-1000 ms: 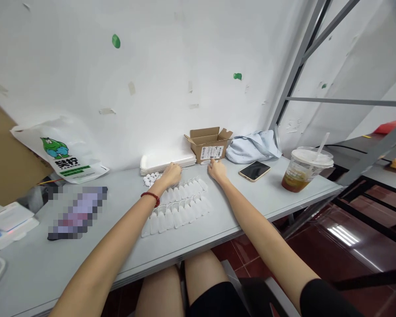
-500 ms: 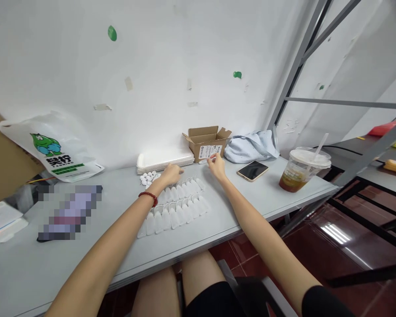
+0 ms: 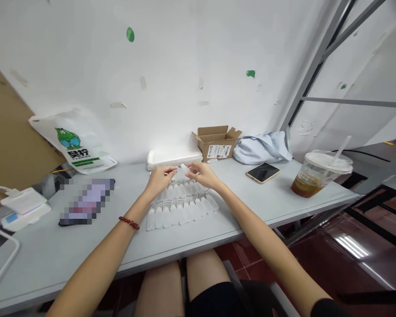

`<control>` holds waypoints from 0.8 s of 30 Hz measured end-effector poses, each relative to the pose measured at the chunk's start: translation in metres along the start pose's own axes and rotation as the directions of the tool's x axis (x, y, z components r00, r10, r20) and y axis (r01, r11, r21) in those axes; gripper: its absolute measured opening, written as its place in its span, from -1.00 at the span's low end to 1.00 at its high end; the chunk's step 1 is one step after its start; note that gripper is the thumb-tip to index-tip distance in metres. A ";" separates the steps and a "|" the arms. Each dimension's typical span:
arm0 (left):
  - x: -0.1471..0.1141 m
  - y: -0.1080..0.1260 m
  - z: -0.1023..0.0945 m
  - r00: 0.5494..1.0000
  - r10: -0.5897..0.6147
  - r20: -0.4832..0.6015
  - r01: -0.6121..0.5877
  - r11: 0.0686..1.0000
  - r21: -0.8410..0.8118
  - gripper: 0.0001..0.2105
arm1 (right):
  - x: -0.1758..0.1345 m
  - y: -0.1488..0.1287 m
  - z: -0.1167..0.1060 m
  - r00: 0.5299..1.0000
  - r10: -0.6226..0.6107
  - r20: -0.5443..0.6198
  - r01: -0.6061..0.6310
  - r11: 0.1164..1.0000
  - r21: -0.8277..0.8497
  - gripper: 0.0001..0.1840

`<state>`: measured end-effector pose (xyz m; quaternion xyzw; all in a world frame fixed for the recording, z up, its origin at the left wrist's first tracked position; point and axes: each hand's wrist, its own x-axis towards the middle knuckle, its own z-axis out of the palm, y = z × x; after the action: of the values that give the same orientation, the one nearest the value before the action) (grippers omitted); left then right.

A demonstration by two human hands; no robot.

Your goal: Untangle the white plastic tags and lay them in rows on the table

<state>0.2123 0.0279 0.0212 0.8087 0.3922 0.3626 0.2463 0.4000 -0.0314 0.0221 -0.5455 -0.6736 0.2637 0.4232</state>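
My left hand (image 3: 161, 179), with a red bead bracelet (image 3: 129, 223) on its wrist, pinches a small white piece whose kind I cannot make out. Facing it, my right hand (image 3: 204, 175) grips a translucent white tongue-shaped piece (image 3: 185, 169) between thumb and fingers. The two held pieces are close together; whether they touch is unclear. Below my hands lie two rows of similar translucent pieces (image 3: 181, 212) with thin white loops at their tops. My hands partly cover the back row (image 3: 176, 191). The small round white pieces are mostly hidden behind my left hand.
Behind my hands are a stack of white trays (image 3: 174, 157), an open cardboard box (image 3: 218, 143) and a light blue cloth bag (image 3: 264, 147). A phone (image 3: 263, 172) and a drink cup (image 3: 320, 174) stand right; a blurred-out device (image 3: 87, 202) and plastic bag (image 3: 74, 143) are left.
My right hand has come back from near the box with a translucent piece in it. My left hand has lifted from the round white pieces, and both hands have drawn together. The view has shifted left.
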 end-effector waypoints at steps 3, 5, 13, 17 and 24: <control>-0.007 0.006 -0.002 0.999 0.001 -0.046 -0.002 1.000 -0.029 -0.76 | -0.005 -0.005 0.007 0.999 -0.032 0.038 0.032 1.000 0.002 -0.69; -0.010 0.011 -0.002 0.997 0.008 -0.079 -0.012 0.999 -0.053 -0.78 | -0.008 -0.006 0.006 0.998 -0.046 0.053 0.045 0.999 0.016 -0.68; -0.014 0.023 -0.005 0.970 -0.239 0.053 0.224 0.777 -0.589 -0.56 | -0.007 -0.005 0.003 1.000 -0.030 -0.008 0.030 0.999 0.033 -0.65; -0.013 0.021 -0.007 0.961 -0.251 0.118 0.254 0.624 -0.739 -0.59 | -0.005 -0.001 0.004 1.000 -0.026 0.000 0.026 0.999 0.021 -0.66; -0.011 0.018 -0.002 0.963 -0.233 0.136 0.245 0.548 -0.800 -0.60 | -0.004 0.006 0.007 0.993 -0.117 -0.008 0.117 0.990 0.077 -0.70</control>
<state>0.2143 0.0086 0.0299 0.5482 0.2882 0.4588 0.6371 0.3970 -0.0330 0.0124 -0.4888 -0.6931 0.2635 0.4597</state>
